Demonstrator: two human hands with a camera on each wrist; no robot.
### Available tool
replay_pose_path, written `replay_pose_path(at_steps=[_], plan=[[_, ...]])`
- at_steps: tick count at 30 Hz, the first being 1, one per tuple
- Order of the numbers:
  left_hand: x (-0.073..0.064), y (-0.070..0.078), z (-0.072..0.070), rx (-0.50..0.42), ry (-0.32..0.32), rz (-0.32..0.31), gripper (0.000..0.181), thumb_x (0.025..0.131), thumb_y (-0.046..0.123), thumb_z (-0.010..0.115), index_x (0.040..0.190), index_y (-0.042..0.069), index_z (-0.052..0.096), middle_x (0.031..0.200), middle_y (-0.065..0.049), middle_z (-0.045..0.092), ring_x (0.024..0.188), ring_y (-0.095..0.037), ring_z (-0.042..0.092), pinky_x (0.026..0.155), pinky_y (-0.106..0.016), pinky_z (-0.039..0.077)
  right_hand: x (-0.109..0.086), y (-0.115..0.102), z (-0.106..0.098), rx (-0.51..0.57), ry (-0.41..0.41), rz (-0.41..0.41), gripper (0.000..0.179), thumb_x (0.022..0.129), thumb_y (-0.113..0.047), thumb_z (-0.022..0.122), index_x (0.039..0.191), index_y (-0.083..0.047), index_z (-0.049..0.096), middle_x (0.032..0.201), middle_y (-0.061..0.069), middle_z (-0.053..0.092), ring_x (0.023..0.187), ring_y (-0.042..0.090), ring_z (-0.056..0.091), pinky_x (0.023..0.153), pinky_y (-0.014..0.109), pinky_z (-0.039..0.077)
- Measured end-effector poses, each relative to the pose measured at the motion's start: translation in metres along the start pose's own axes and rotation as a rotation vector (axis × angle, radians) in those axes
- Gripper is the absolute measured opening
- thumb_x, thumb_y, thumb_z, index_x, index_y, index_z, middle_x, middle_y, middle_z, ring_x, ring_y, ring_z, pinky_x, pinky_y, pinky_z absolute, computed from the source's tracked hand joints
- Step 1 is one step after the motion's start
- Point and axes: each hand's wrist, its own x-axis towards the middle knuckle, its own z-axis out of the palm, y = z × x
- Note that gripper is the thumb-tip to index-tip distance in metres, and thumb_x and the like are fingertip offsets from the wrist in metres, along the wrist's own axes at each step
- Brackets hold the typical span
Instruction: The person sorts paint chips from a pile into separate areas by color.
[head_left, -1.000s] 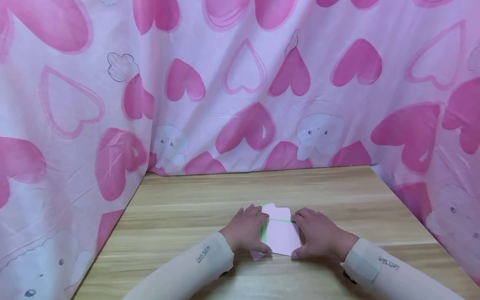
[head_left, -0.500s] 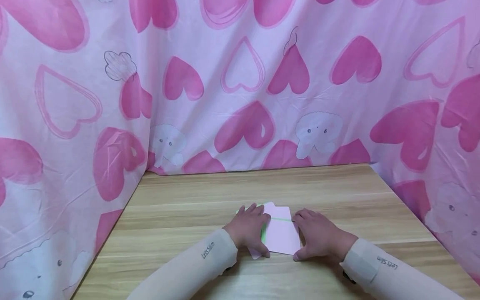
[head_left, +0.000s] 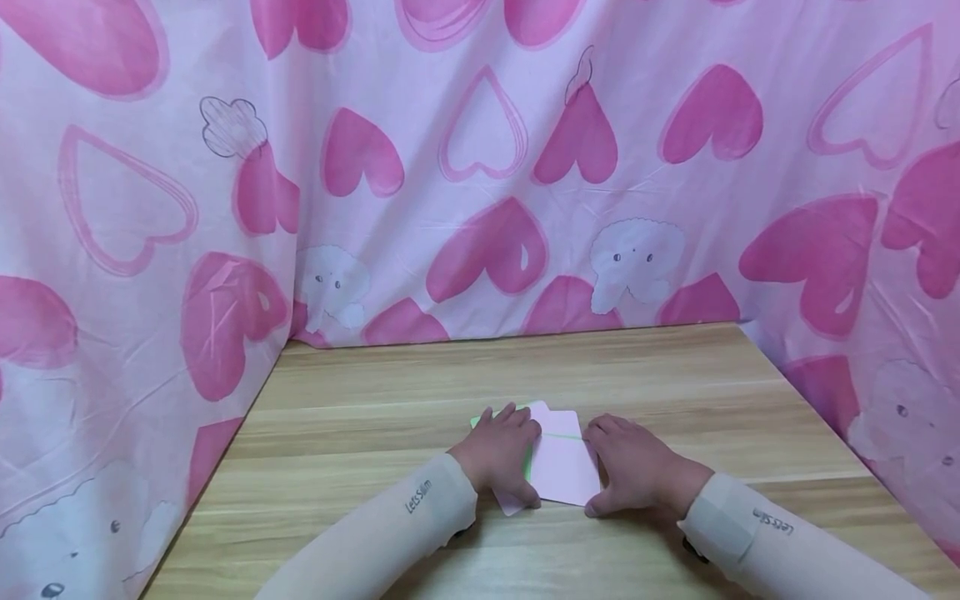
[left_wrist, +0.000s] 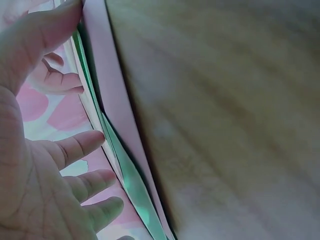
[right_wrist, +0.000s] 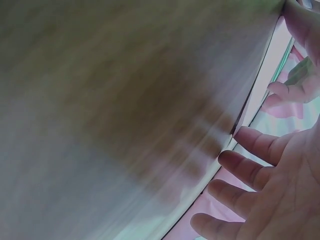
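Several thin pink sheets (head_left: 566,471) with rounded corners lie overlapped and uneven on the wooden table, green showing between them as a strip and along the left side. My left hand (head_left: 498,450) lies over their left part, its thumb at the near edge and its fingers spread toward the far side. In the left wrist view the layered edge of a green sheet (left_wrist: 132,182) bows apart from a pink one. My right hand (head_left: 637,462) touches the right side, thumb at the near right corner and fingertips higher along the edge. Its fingers are extended in the right wrist view.
The wooden table (head_left: 390,392) runs back to a pink curtain (head_left: 480,208) printed with hearts, which also hangs at the left and right sides. Light sleeves (head_left: 375,533) cover both forearms.
The left hand has shifted slightly right and farther onto the table. A green corner now shows beyond its fingers. The sheets and right hand stay nearly in place, while the head view tilts slightly.
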Motion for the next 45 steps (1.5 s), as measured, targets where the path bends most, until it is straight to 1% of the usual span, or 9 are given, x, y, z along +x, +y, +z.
replay_pose_path(at_steps=[3,6,10,16,21,26,33,38,45], plan=[[0.000,0.001,-0.002,-0.005,0.004,0.003,0.094,0.067,0.059,0.092,0.145,0.022,0.055,0.166,-0.006,0.043,0.158,-0.035,0.031,0.127,-0.061,0.025,0.000,0.000,-0.001,-0.005,0.011,-0.013,0.093,0.062,-0.062,0.093,0.127,-0.003,0.063,0.133,0.012,0.061,0.128,0.033,0.056,0.114,0.055,0.044],[0.000,0.001,-0.003,0.003,0.010,0.008,0.093,0.066,0.058,0.092,0.144,0.023,0.056,0.164,-0.005,0.044,0.158,-0.036,0.031,0.127,-0.061,0.026,0.001,0.000,-0.002,-0.015,0.024,-0.026,0.091,0.061,-0.061,0.093,0.125,-0.003,0.063,0.133,0.012,0.061,0.128,0.033,0.056,0.114,0.055,0.044],[0.002,0.003,-0.005,0.022,0.007,0.014,0.089,0.067,0.058,0.091,0.141,0.021,0.058,0.165,-0.006,0.043,0.159,-0.035,0.030,0.127,-0.061,0.025,0.001,-0.001,-0.004,-0.028,0.035,-0.033,0.093,0.061,-0.061,0.093,0.127,-0.002,0.062,0.133,0.012,0.061,0.128,0.033,0.056,0.114,0.055,0.044],[0.002,0.003,-0.009,0.036,0.008,0.013,0.094,0.069,0.061,0.089,0.147,0.021,0.054,0.168,-0.005,0.040,0.160,-0.032,0.028,0.128,-0.060,0.024,0.002,-0.001,-0.008,-0.025,0.018,-0.016,0.099,0.062,-0.064,0.092,0.131,-0.001,0.060,0.135,0.012,0.060,0.129,0.032,0.055,0.115,0.055,0.043],[0.001,0.002,-0.014,0.001,0.023,0.012,0.095,0.069,0.059,0.088,0.149,0.022,0.053,0.168,-0.002,0.040,0.160,-0.031,0.027,0.128,-0.059,0.024,0.002,-0.001,-0.010,-0.017,0.021,-0.010,0.108,0.060,-0.070,0.091,0.135,0.000,0.058,0.139,0.014,0.059,0.133,0.034,0.054,0.116,0.057,0.043],[-0.001,-0.002,-0.020,-0.040,0.027,0.000,0.098,0.069,0.056,0.090,0.152,0.022,0.051,0.169,-0.002,0.040,0.161,-0.030,0.026,0.129,-0.058,0.021,0.003,-0.003,-0.014,-0.021,0.053,-0.012,0.108,0.061,-0.067,0.090,0.139,0.001,0.057,0.142,0.015,0.058,0.135,0.034,0.053,0.116,0.057,0.044],[-0.012,-0.016,-0.023,-0.088,0.048,-0.013,0.097,0.069,0.054,0.092,0.151,0.021,0.053,0.163,0.001,0.048,0.159,-0.029,0.032,0.129,-0.060,0.022,0.011,-0.017,-0.021,0.032,0.043,0.007,0.105,0.062,-0.065,0.092,0.142,-0.007,0.057,0.143,0.004,0.058,0.131,0.023,0.053,0.117,0.051,0.045],[-0.024,-0.029,-0.026,-0.107,0.056,-0.036,0.092,0.070,0.052,0.093,0.148,0.021,0.055,0.159,0.004,0.051,0.158,-0.029,0.033,0.128,-0.062,0.021,0.022,-0.027,-0.018,0.054,0.074,-0.042,0.102,0.063,-0.060,0.093,0.141,-0.004,0.057,0.141,0.006,0.060,0.130,0.024,0.055,0.114,0.050,0.049],[-0.042,-0.048,-0.028,-0.109,0.055,-0.062,0.088,0.071,0.050,0.092,0.146,0.020,0.057,0.159,-0.001,0.051,0.158,-0.031,0.032,0.129,-0.062,0.020,0.038,-0.044,-0.008,0.072,0.075,-0.081,0.103,0.064,-0.061,0.091,0.142,-0.004,0.056,0.143,0.006,0.058,0.132,0.024,0.054,0.116,0.047,0.047]])
